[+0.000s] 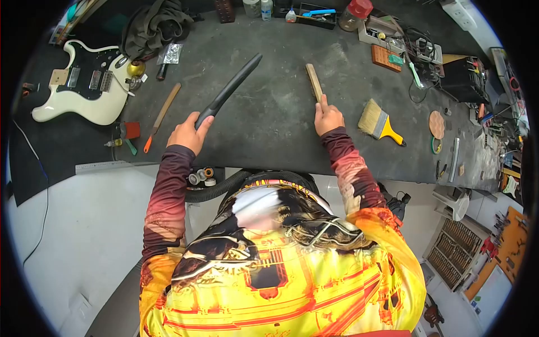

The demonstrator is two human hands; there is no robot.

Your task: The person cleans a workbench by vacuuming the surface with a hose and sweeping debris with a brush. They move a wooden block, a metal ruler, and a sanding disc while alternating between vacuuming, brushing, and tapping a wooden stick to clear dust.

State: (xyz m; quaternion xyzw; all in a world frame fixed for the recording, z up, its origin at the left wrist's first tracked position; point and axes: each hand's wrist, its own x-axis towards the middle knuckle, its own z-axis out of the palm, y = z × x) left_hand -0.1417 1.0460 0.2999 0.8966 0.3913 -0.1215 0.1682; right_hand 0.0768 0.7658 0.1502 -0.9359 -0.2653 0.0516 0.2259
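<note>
My left hand point(191, 132) is wrapped round a long black vacuum nozzle point(233, 84), its narrow end pointing up and to the right over the dark workbench point(269, 129). A ribbed black hose point(222, 187) shows below the bench edge; where it joins the nozzle is hidden. In my right hand point(328, 117) is a slim wooden brush point(314, 83), held by its lower end and pointing away from me. To the right of that hand lies a wide paintbrush point(382, 123) with a yellow handle. A wooden-bladed tool with an orange tip point(161, 118) lies left of my left hand.
A white electric guitar body point(92, 104) lies at the left, with a dark cloth point(154, 31) behind it. Along the back stand bottles and a red-lidded jar point(355, 15). Tools and a black box point(463, 78) crowd the right side. A metal ruler point(454, 160) lies near the right front.
</note>
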